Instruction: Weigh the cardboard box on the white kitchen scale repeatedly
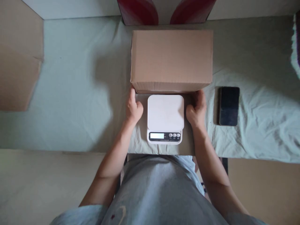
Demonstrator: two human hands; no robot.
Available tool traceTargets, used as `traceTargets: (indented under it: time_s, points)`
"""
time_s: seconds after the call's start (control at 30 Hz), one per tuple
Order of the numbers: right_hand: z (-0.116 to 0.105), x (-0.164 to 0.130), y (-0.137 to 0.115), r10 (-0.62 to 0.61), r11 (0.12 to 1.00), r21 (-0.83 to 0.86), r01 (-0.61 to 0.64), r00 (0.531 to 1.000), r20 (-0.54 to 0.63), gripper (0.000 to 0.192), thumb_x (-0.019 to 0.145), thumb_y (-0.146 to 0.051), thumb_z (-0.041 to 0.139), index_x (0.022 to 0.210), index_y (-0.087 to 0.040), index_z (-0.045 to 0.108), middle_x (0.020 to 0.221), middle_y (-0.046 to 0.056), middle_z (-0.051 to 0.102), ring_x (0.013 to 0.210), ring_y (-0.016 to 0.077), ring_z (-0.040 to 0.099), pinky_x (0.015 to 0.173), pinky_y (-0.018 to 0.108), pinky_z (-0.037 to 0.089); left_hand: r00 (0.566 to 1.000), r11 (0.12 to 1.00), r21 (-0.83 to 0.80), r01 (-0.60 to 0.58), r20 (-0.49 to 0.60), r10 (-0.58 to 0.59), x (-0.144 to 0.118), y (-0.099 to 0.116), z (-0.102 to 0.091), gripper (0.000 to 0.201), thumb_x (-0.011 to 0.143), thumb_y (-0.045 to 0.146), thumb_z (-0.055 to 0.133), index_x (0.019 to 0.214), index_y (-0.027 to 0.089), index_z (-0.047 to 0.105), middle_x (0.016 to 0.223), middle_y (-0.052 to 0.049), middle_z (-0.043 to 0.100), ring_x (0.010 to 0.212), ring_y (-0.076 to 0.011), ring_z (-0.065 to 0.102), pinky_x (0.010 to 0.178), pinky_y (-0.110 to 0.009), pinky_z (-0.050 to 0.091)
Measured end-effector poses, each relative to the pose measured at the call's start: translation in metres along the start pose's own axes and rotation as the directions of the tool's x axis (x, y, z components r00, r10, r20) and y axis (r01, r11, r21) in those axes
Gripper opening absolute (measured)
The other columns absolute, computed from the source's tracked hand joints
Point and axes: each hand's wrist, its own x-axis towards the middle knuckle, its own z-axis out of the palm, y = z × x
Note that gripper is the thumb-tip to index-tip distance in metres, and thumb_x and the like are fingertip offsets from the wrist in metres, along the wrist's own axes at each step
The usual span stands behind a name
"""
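Note:
A closed brown cardboard box [172,57] is in front of me, beyond a white digital kitchen scale [165,113]. My left hand [134,107] is at the box's near left corner, its fingers against the box and partly hidden, with the thumb pointing inward. At the near right corner, my right hand [197,107] holds the box in much the same way, its fingertips out of sight. The scale lies between my two hands, its display lit and its buttons facing me. I cannot read the display. Neither hand touches the scale.
A black smartphone [229,106] lies right of my right hand on the green cloth [72,93]. Another cardboard box [18,59] stands at the far left. Behind the middle box, a red and white panel [140,12] rises against the wall. The table edge runs close to my body.

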Motion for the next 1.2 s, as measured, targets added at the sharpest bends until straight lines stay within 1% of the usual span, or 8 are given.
traceTargets:
  time_s: [0.1,0.23,0.43,0.57,0.7,0.87,1.07,1.2]
  points:
    - [0.001,0.007,-0.002,-0.008,0.994,0.110,0.010,1.000,-0.016,0.075,0.057,-0.003,0.043,0.127,-0.029,0.047,0.129,0.000,0.057,0.127,0.0218,0.052,0.114,0.049,0.038,1.000,0.999,-0.035,-0.007,0.026,0.008,0.006,0.006,0.002,0.076,0.065,0.002,0.045,0.138,0.019,0.036,0.136,-0.011,0.054,0.131,-0.0227,0.049,0.115,-0.040,0.034]
    - [-0.005,0.012,-0.026,-0.060,0.984,0.161,0.069,0.996,-0.063,0.070,0.060,-0.007,0.047,0.125,-0.031,0.047,0.128,0.002,0.055,0.127,0.0238,0.051,0.111,0.050,0.040,0.983,0.975,-0.119,-0.185,-0.013,0.185,0.007,0.038,-0.010,0.076,0.067,0.001,0.045,0.139,0.025,0.035,0.142,-0.006,0.047,0.138,-0.0201,0.041,0.119,-0.037,0.029]
    - [-0.024,-0.029,-0.066,0.011,0.991,0.130,0.001,0.996,-0.090,0.076,0.054,-0.005,0.042,0.125,-0.032,0.050,0.120,0.002,0.057,0.116,0.0212,0.056,0.105,0.045,0.045,0.984,0.983,-0.067,-0.173,-0.041,0.171,-0.048,0.079,-0.040,0.078,0.066,-0.002,0.046,0.139,0.024,0.032,0.135,-0.008,0.050,0.133,-0.0230,0.045,0.116,-0.043,0.032]
    - [-0.033,-0.069,-0.059,0.047,0.996,0.083,-0.035,0.988,-0.149,0.067,0.054,-0.006,0.044,0.115,-0.030,0.058,0.109,0.002,0.061,0.105,0.0209,0.058,0.097,0.043,0.049,0.992,0.990,-0.065,-0.123,-0.010,0.123,-0.091,0.074,-0.046,0.073,0.065,-0.004,0.043,0.134,0.021,0.040,0.127,-0.011,0.056,0.127,-0.0238,0.051,0.111,-0.041,0.040]
    - [-0.034,-0.093,-0.051,0.072,0.995,0.085,-0.058,0.982,-0.175,0.060,0.057,-0.008,0.046,0.111,-0.030,0.059,0.102,0.001,0.061,0.098,0.0206,0.060,0.096,0.044,0.050,0.993,0.992,-0.060,-0.114,-0.010,0.113,-0.108,0.063,-0.049,0.071,0.066,-0.004,0.043,0.132,0.022,0.044,0.132,-0.010,0.055,0.130,-0.0242,0.049,0.111,-0.041,0.040]
    - [-0.030,-0.104,-0.044,0.109,0.990,0.112,-0.090,0.979,-0.175,0.055,0.058,-0.009,0.048,0.108,-0.029,0.057,0.103,0.001,0.058,0.100,0.0199,0.058,0.097,0.045,0.047,0.996,0.994,-0.066,-0.090,0.014,0.091,-0.116,0.053,-0.050,0.068,0.068,-0.003,0.043,0.131,0.023,0.045,0.137,-0.010,0.054,0.131,-0.0229,0.049,0.111,-0.040,0.039]
    - [-0.033,-0.097,-0.027,0.137,0.982,0.156,-0.105,0.969,-0.207,0.044,0.057,-0.012,0.050,0.099,-0.026,0.053,0.097,0.001,0.057,0.095,0.0193,0.058,0.094,0.044,0.047,0.992,0.983,-0.152,-0.104,-0.092,0.091,-0.111,0.043,-0.053,0.087,0.068,-0.003,0.043,0.146,0.028,0.023,0.153,-0.006,0.037,0.142,-0.0193,0.034,0.119,-0.039,0.028]
    - [-0.040,-0.088,-0.020,0.081,0.995,0.086,-0.060,0.962,-0.261,0.031,0.058,-0.016,0.052,0.088,-0.024,0.051,0.086,0.000,0.056,0.088,0.0196,0.058,0.092,0.046,0.048,0.994,0.991,-0.108,-0.084,-0.084,0.075,-0.101,0.030,-0.057,0.083,0.068,-0.003,0.042,0.144,0.028,0.029,0.150,-0.004,0.041,0.138,-0.0173,0.041,0.117,-0.037,0.034]
